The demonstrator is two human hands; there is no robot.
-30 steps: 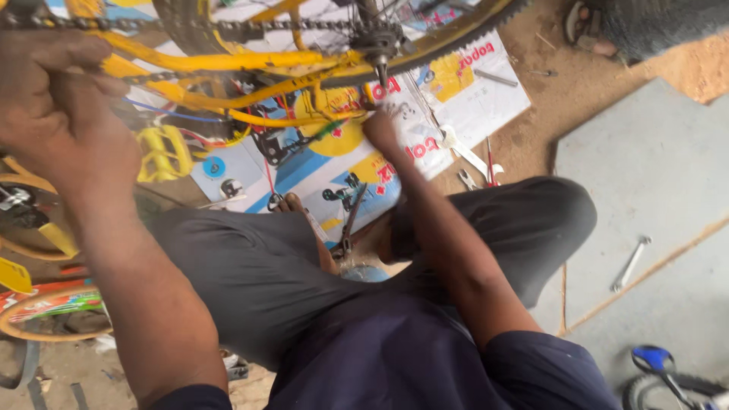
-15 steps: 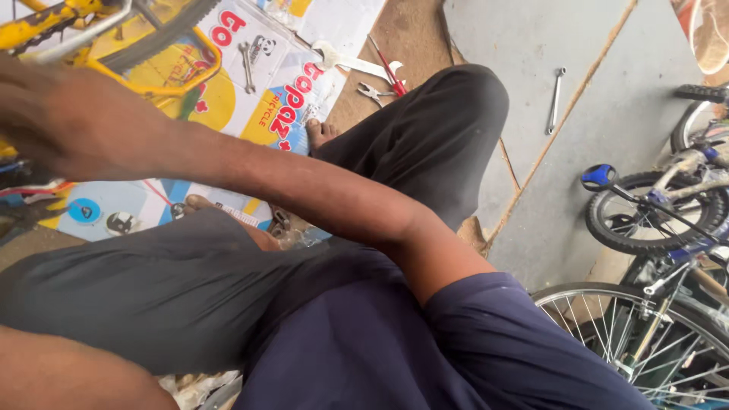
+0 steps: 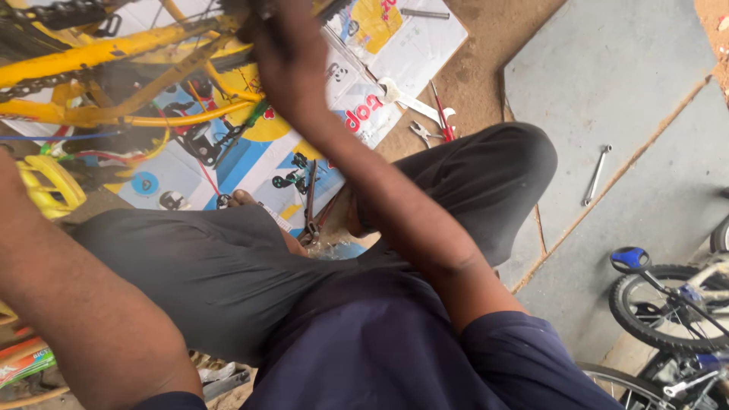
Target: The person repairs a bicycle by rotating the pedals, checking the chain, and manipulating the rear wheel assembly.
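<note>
Frame tubes of the yellow bicycle (image 3: 106, 53) run nearly level across the top left, their long axis left to right, and our right hand (image 3: 292, 57) is up against the right end of them, where the tubes meet. The hand is blurred; its fingers look curled around something at that joint, but we cannot tell what it grips or how tightly. Our left hand is out of view: only the left forearm (image 3: 83, 304) shows, reaching up along the left edge, near the yellow pedal (image 3: 45, 190). So the right hand is the one on the bicycle, with the frame stretching away to its left. Beneath lies a printed cardboard sheet (image 3: 357, 114), with a spanner (image 3: 410, 102) and red-handled pliers (image 3: 444, 118) at its edge, well below the hand.
</note>
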